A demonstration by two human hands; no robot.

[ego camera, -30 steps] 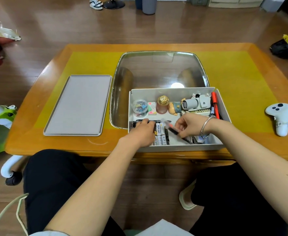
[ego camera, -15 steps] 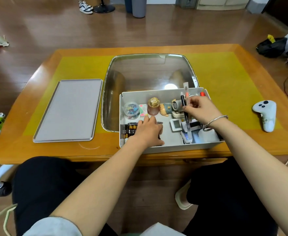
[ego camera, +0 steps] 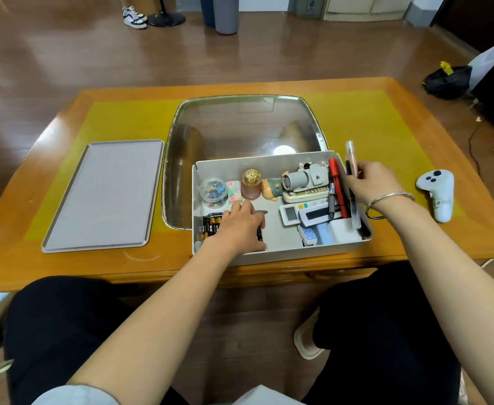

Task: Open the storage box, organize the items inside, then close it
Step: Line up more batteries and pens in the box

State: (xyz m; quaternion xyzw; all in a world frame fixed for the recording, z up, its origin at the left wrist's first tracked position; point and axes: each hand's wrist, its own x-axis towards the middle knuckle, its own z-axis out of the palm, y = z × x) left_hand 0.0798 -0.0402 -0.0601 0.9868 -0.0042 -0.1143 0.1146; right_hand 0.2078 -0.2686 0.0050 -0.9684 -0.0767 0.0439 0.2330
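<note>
I see the storage box (ego camera: pixel 281 249) open at the near edge of the bench (ego camera: pixel 386 124), its grey lid (ego camera: pixel 102 197) lying flat well apart at nine o'clock from it. Inside the box, along the far wall from left to right, I count one clear round tub of coloured clips (ego camera: pixel 213 190), one pink jar with a gold cap (ego camera: pixel 251 185), one small figurine (ego camera: pixel 271 189) lying beside it, and one grey toy camera (ego camera: pixel 304 178) sitting on a pale remote (ego camera: pixel 305 195). At the three o'clock side lean one red marker (ego camera: pixel 337 185) and one black marker (ego camera: pixel 331 200); I cannot tell how many more pens lie behind them. In the near-left corner lies a cluster of batteries (ego camera: pixel 209 225), too covered to count. My left hand (ego camera: pixel 240 225) rests palm down on them with its fingers relaxed, a dark pen (ego camera: pixel 259 233) partly under it. My right hand (ego camera: pixel 371 185) hovers at the box's right wall, fingers pinching a clear-capped pen (ego camera: pixel 351 154) that points away toward twelve o'clock. One white controller (ego camera: pixel 438 194) lies on the bench at three o'clock.
</note>
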